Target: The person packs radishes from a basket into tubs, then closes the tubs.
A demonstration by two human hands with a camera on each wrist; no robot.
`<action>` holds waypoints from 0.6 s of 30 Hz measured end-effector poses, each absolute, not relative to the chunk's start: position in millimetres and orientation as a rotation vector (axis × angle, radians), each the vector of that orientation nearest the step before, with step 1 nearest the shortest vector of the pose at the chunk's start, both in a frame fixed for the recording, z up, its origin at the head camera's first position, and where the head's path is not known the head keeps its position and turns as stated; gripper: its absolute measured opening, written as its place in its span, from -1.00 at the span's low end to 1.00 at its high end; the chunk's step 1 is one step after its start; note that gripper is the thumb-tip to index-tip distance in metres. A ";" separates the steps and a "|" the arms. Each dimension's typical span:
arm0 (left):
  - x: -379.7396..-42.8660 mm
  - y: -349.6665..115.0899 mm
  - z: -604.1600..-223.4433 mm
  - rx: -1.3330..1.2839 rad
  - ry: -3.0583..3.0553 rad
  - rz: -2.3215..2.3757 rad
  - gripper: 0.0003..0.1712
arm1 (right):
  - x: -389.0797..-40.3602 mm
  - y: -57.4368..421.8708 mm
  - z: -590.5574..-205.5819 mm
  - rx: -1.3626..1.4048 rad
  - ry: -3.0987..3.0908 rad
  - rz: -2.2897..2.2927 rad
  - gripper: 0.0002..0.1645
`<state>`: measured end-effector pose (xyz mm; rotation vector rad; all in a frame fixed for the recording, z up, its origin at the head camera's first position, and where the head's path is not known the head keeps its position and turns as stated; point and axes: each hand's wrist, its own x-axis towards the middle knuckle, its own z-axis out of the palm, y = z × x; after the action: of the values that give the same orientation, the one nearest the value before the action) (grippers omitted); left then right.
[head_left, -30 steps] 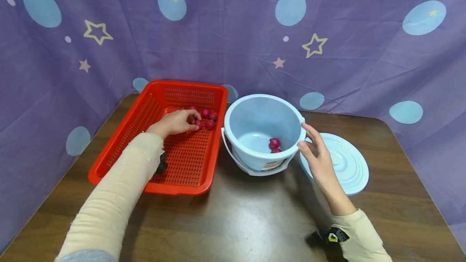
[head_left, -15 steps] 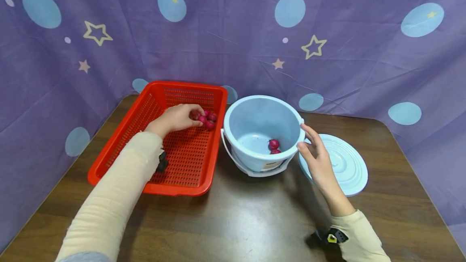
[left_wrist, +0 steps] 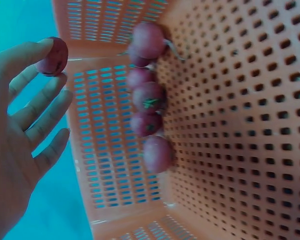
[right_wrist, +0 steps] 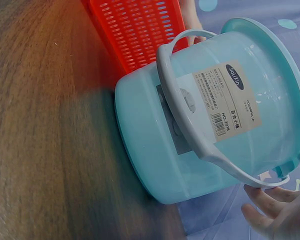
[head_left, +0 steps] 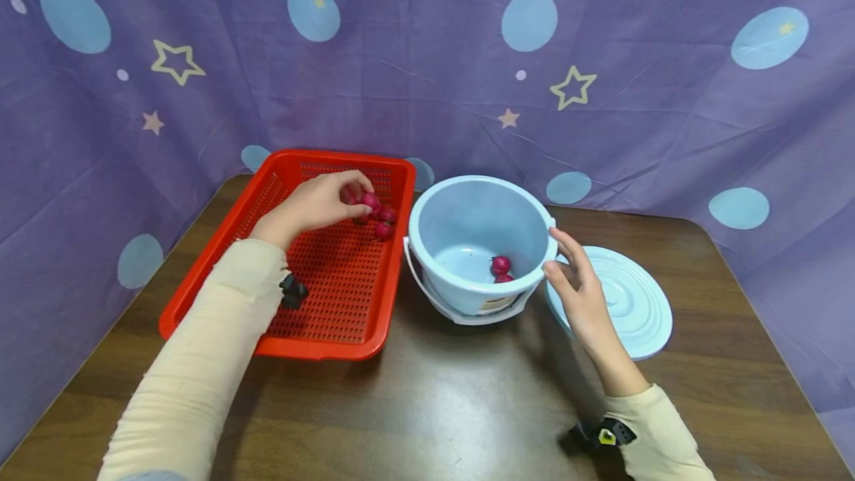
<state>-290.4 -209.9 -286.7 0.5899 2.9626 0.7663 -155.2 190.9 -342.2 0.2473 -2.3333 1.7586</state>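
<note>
My left hand [head_left: 314, 203] pinches a radish [left_wrist: 56, 57] between thumb and fingers, up over the far end of the red basket [head_left: 170, 325]. Below it, several more radishes [left_wrist: 149, 97] lie along the basket's perforated side wall, some with green stem ends or a thin root showing. Two radishes [head_left: 501, 266] lie at the bottom of the light blue bucket [head_left: 467, 243]. My right hand [head_left: 581, 295] touches the bucket's right rim with thumb and fingertips, near the handle's pivot, its fingers extended.
A light blue lid [head_left: 631, 303] lies flat on the wooden table [head_left: 427, 407] right of the bucket, partly behind my right hand. The bucket's handle [right_wrist: 185, 115] hangs down in front of its label. A purple patterned curtain [head_left: 414, 58] stands behind the table.
My left hand rises from among the radishes, moving up and slightly back with one pinched in its fingers. My right hand stays at the bucket rim.
</note>
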 end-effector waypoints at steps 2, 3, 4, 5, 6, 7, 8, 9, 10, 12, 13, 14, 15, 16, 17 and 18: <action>-288.0 -209.4 -282.2 0.597 2.963 0.785 -0.70 | -155.2 190.7 -342.3 0.246 -2.337 1.755 -0.40; -286.8 -208.9 -279.9 0.603 2.966 0.788 -0.70 | -155.2 190.7 -342.3 0.246 -2.336 1.756 -0.40; -285.5 -208.3 -277.7 0.611 2.970 0.790 -0.70 | -155.6 190.8 -342.5 0.246 -2.333 1.758 -0.40; -284.3 -207.6 -275.5 0.618 2.973 0.791 -0.70 | -155.7 190.8 -342.6 0.248 -2.330 1.761 -0.40; -282.7 -206.4 -273.1 0.626 2.977 0.790 -0.70 | -155.9 190.8 -342.7 0.251 -2.325 1.766 -0.40; -281.6 -205.4 -271.0 0.638 2.982 0.788 -0.70 | -156.1 190.7 -343.0 0.253 -2.320 1.770 -0.40; -280.5 -204.2 -269.1 0.650 2.991 0.782 -0.70 | -156.3 190.6 -343.3 0.255 -2.316 1.772 -0.40; -279.3 -203.1 -267.2 0.665 2.996 0.780 -0.69 | -156.5 190.5 -343.6 0.257 -2.313 1.773 -0.40; -278.0 -201.7 -265.2 0.681 3.000 0.782 -0.69 | -156.5 190.5 -343.9 0.257 -2.310 1.774 -0.40; -275.1 -199.0 -261.2 0.714 3.003 0.793 -0.68 | -156.6 190.4 -344.4 0.258 -2.307 1.772 -0.40; -273.6 -197.7 -259.5 0.729 3.003 0.799 -0.68 | -156.6 190.4 -344.7 0.259 -2.307 1.770 -0.40; -271.8 -196.1 -257.7 0.740 3.000 0.808 -0.68 | -156.5 190.3 -345.0 0.260 -2.306 1.769 -0.40; -270.4 -194.6 -256.1 0.751 2.996 0.819 -0.68 | -156.6 190.2 -345.2 0.263 -2.304 1.769 -0.40; -268.6 -193.0 -254.4 0.761 2.989 0.838 -0.68 | -156.5 190.1 -345.4 0.263 -2.301 1.771 -0.40; -266.9 -191.2 -252.7 0.771 2.981 0.859 -0.69 | -156.6 190.0 -345.6 0.265 -2.298 1.771 -0.41; -264.9 -189.3 -251.0 0.778 2.976 0.876 -0.69 | -156.6 189.9 -345.8 0.266 -2.296 1.772 -0.41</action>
<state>-264.9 -189.3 -251.0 0.7784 2.9765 0.8761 -156.6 189.9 -345.8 0.2663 -2.2961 1.7721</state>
